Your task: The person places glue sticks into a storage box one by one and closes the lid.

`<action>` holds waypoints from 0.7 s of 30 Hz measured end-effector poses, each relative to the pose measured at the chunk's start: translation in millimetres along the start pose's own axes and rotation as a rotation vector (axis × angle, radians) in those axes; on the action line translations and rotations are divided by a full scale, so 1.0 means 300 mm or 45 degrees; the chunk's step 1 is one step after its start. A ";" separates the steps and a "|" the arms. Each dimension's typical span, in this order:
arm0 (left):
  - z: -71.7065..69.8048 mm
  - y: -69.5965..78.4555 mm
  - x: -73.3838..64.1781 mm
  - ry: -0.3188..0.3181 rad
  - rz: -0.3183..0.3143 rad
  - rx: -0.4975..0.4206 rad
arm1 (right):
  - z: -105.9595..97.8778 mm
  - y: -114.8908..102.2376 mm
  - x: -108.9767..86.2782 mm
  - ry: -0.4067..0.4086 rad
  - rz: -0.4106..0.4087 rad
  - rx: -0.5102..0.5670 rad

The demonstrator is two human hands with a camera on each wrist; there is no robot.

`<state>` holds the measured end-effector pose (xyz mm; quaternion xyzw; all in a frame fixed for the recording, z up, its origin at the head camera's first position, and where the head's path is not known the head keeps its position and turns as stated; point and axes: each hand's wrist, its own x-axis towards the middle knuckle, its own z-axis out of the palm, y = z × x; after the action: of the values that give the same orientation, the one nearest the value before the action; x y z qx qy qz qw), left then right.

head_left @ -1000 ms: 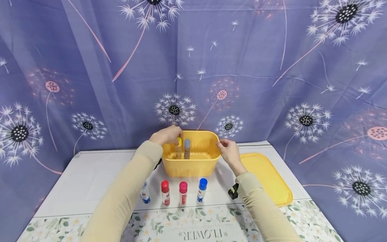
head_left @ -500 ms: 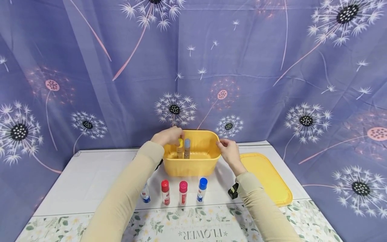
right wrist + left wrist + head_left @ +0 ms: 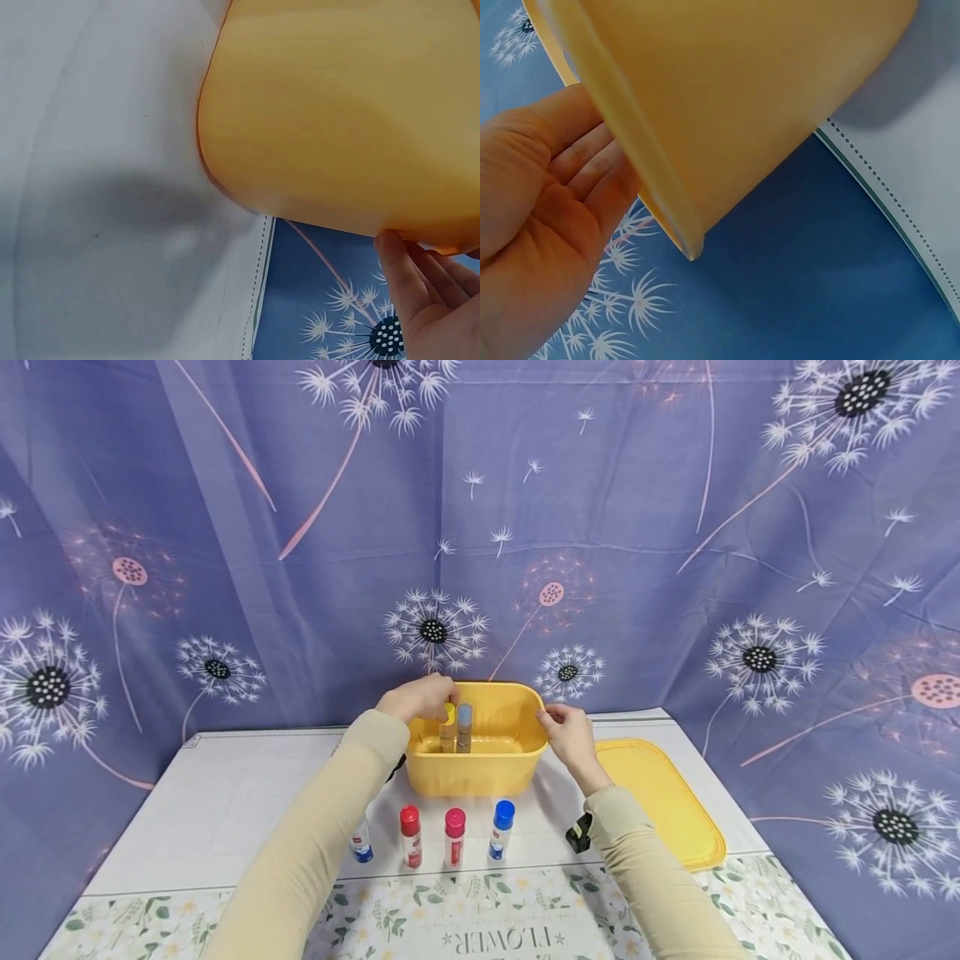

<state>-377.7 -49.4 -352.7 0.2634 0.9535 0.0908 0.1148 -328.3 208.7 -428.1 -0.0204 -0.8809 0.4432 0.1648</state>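
A yellow storage box (image 3: 476, 777) stands open-topped at the back of the table. Reaching over its left end, my left hand (image 3: 422, 697) pinches the yellow cap of a glue stick (image 3: 447, 737) standing inside. Close beside that one, to its right, is a glue stick with a grey-blue cap (image 3: 464, 731). In the left wrist view the fingers of my left hand (image 3: 547, 180) pass behind the box rim (image 3: 641, 142), which hides their tips. My right hand (image 3: 570, 737) grips the rim at the right end, its thumb on the outer wall (image 3: 322, 120) in the right wrist view.
In front of the box stand glue sticks with a red cap (image 3: 411, 839), a pink-red cap (image 3: 454, 839) and a blue cap (image 3: 502, 832). Another blue-and-white glue stick (image 3: 362, 843) is partly covered by the left sleeve. A yellow lid (image 3: 663, 810) lies at right, behind the right forearm.
My left hand has shifted slightly right with the yellow-capped glue stick, bringing it nearer the grey-blue-capped one. The right hand has stayed on the rim.
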 end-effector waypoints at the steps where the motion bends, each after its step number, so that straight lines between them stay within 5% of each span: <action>1: 0.000 0.000 -0.001 -0.004 0.000 -0.001 | 0.001 0.000 0.000 0.000 -0.001 0.003; 21: 0.017 0.012 -0.028 -0.083 -0.065 -0.079 | 0.000 0.003 0.000 -0.004 0.000 -0.002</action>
<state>-367.6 -50.1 -355.3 0.2380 0.9525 0.1086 0.1560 -328.3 209.2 -429.0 -0.0197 -0.8815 0.4426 0.1635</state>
